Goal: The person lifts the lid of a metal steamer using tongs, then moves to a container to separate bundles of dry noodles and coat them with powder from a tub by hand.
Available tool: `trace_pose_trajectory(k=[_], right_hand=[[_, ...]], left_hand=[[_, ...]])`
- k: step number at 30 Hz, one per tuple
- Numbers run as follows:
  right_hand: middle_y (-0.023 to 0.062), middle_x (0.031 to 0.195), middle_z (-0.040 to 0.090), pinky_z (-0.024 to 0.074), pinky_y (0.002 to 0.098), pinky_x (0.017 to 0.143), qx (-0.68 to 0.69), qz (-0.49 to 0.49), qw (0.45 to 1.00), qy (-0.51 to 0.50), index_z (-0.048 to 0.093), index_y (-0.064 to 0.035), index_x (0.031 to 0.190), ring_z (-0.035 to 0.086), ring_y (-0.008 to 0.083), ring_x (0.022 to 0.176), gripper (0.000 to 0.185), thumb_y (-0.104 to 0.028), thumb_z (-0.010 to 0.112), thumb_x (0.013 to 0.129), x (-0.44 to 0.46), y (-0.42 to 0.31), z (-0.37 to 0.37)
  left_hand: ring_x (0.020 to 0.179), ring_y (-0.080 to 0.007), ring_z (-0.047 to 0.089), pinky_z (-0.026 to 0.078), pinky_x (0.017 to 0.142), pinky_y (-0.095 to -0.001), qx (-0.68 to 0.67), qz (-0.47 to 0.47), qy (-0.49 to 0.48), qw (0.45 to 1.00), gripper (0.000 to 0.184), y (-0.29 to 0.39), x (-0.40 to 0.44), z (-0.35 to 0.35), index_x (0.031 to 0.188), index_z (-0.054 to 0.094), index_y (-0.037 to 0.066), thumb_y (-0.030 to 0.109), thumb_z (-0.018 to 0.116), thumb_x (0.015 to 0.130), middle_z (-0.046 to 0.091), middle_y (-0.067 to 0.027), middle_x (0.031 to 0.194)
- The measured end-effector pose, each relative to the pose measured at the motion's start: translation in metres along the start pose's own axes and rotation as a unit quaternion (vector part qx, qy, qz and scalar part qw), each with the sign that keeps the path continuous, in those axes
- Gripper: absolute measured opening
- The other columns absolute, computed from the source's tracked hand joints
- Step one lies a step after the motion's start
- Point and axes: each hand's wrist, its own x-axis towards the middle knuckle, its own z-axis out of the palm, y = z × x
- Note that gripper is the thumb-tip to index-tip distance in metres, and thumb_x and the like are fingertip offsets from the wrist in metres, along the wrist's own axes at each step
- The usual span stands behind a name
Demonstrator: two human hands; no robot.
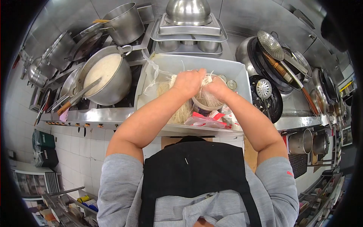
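Both hands are closed in loose fists, nearly touching: left hand (pixel 188 81) and right hand (pixel 218 89). Each has hold of pale noodles (pixel 207 80); thin strands show between the fists and stick out above. Fingertips are mostly hidden, so can't tell how hard either one squeezes. Noodles look dry and brittle, judging by the stiff ends.

Held noodles are over the bin (pixel 196 57), just above the tub (pixel 202 108). Strands hang from the right hand toward the tub's mouth. More noodles, the pile (pixel 182 113), lie in the bin below and to the left of the grip. Packets (pixel 206 120) sit nearer the body than the grip, cans (pixel 231 84) just right of it. Pot (pixel 104 72) of whitish liquid is well apart to the left, pan (pixel 266 98) apart to the right.

How to do it well, as a judgement: fists close together, so any bend or pull acts on a short span. Firm at the roots, light on the tips, else strands snap and scatter. Small, even wrist moves beat one hard jerk. Work low, inside the bin walls, so bits drop in there. Tangled ends could drag neighbours out, so ease them apart. Forearms clear of the pot's side.
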Motion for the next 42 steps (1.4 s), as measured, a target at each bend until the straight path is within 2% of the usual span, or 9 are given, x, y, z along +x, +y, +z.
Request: trace_pose_trajectory(k=[8, 14, 16, 19, 23, 32, 35, 38, 42], right_hand=[[0.0039, 0.093, 0.065, 0.0473, 0.0284, 0.076, 0.112, 0.003, 0.986, -0.124, 0.064, -0.0026, 0.102, 0.059, 0.0127, 0.08, 0.035, -0.011, 0.071, 0.068, -0.003, -0.011, -0.018], [0.0054, 0.101, 0.065, 0.0475, 0.0295, 0.079, 0.018, 0.021, 0.999, -0.03, 0.061, -0.0029, 0.11, 0.06, 0.0153, 0.086, 0.041, -0.013, 0.072, 0.072, -0.012, -0.028, -0.014], [0.0076, 0.101, 0.064, 0.0482, 0.0322, 0.078, 0.174, 0.028, 0.984, 0.005, 0.061, -0.0011, 0.107, 0.061, 0.0179, 0.087, 0.036, -0.012, 0.07, 0.074, -0.006, -0.018, -0.016], [0.0102, 0.1, 0.064, 0.0492, 0.0344, 0.078, 0.275, 0.028, 0.961, -0.015, 0.06, 0.0007, 0.107, 0.061, 0.0202, 0.088, 0.034, -0.012, 0.067, 0.076, -0.008, -0.016, -0.021], [0.0116, 0.099, 0.064, 0.05, 0.036, 0.078, 0.306, 0.066, 0.95, 0.025, 0.06, 0.0004, 0.107, 0.062, 0.0222, 0.087, 0.03, -0.014, 0.061, 0.081, -0.015, -0.023, -0.019], [0.012, 0.107, 0.06, 0.0497, 0.0367, 0.08, 0.448, 0.064, 0.891, -0.024, 0.053, 0.0017, 0.116, 0.06, 0.0216, 0.095, 0.038, -0.018, 0.057, 0.083, -0.029, -0.022, -0.027], [0.0113, 0.11, 0.06, 0.0488, 0.0336, 0.082, 0.305, 0.024, 0.948, -0.091, 0.052, 0.0023, 0.117, 0.059, 0.0192, 0.097, 0.048, -0.013, 0.071, 0.075, -0.031, -0.022, -0.028], [0.0098, 0.105, 0.062, 0.0487, 0.0321, 0.081, 0.242, -0.02, 0.969, 0.036, 0.055, 0.0015, 0.114, 0.061, 0.0182, 0.093, 0.046, -0.006, 0.072, 0.072, -0.032, -0.026, -0.015], [0.0092, 0.101, 0.064, 0.0485, 0.0303, 0.08, 0.203, -0.034, 0.977, 0.048, 0.056, -0.0003, 0.114, 0.061, 0.0178, 0.091, 0.047, -0.001, 0.072, 0.07, -0.024, -0.019, -0.014]], left_hand=[[0.082, -0.038, 0.061, 0.049, 0.07, -0.0429, -0.187, 0.042, 0.076, 0.979, 0.026, -0.025, -0.002, 0.006, 0.097, 0.051, 0.008, 0.009, 0.061, 0.074, 0.062, -0.0165, 0.088], [0.078, -0.0325, 0.061, 0.047, 0.072, -0.038, -0.395, 0.002, 0.127, 0.91, 0.025, -0.028, 0.006, 0.01, 0.095, 0.052, 0.006, 0.008, 0.065, 0.073, 0.062, -0.0139, 0.084], [0.076, -0.0171, 0.056, 0.047, 0.072, -0.0312, -0.417, -0.063, 0.118, 0.899, 0.023, -0.016, 0.009, 0.004, 0.096, 0.052, 0.006, 0.013, 0.065, 0.078, 0.059, -0.0063, 0.083], [0.076, -0.0151, 0.055, 0.046, 0.071, -0.0309, -0.566, -0.154, 0.083, 0.805, 0.025, 0.004, 0.018, 0.002, 0.096, 0.052, 0.004, 0.02, 0.066, 0.082, 0.059, -0.0063, 0.084], [0.076, -0.0156, 0.055, 0.046, 0.069, -0.0305, -0.502, -0.174, 0.107, 0.84, 0.028, 0.023, 0.029, 0.011, 0.099, 0.053, 0.003, 0.024, 0.064, 0.085, 0.06, -0.0075, 0.085], [0.089, -0.0235, 0.06, 0.052, 0.076, -0.038, -0.76, -0.258, 0.021, 0.596, 0.048, 0.039, 0.039, 0.016, 0.113, 0.053, -0.001, 0.038, 0.063, 0.087, 0.061, -0.0141, 0.1], [0.1, -0.0231, 0.059, 0.049, 0.086, -0.0387, -0.833, -0.198, -0.087, 0.51, 0.06, 0.03, 0.036, 0.024, 0.122, 0.048, 0.003, 0.05, 0.058, 0.086, 0.057, -0.013, 0.113], [0.115, -0.0212, 0.049, 0.042, 0.095, -0.0398, -0.817, -0.16, -0.086, 0.547, 0.07, 0.037, 0.024, -0.003, 0.133, 0.037, 0.005, 0.053, 0.056, 0.086, 0.048, -0.0111, 0.127], [0.127, -0.0199, 0.037, 0.034, 0.102, -0.0401, -0.812, -0.133, -0.096, 0.561, 0.077, 0.028, 0.018, -0.007, 0.139, 0.026, 0.007, 0.055, 0.055, 0.086, 0.037, -0.0085, 0.137]])
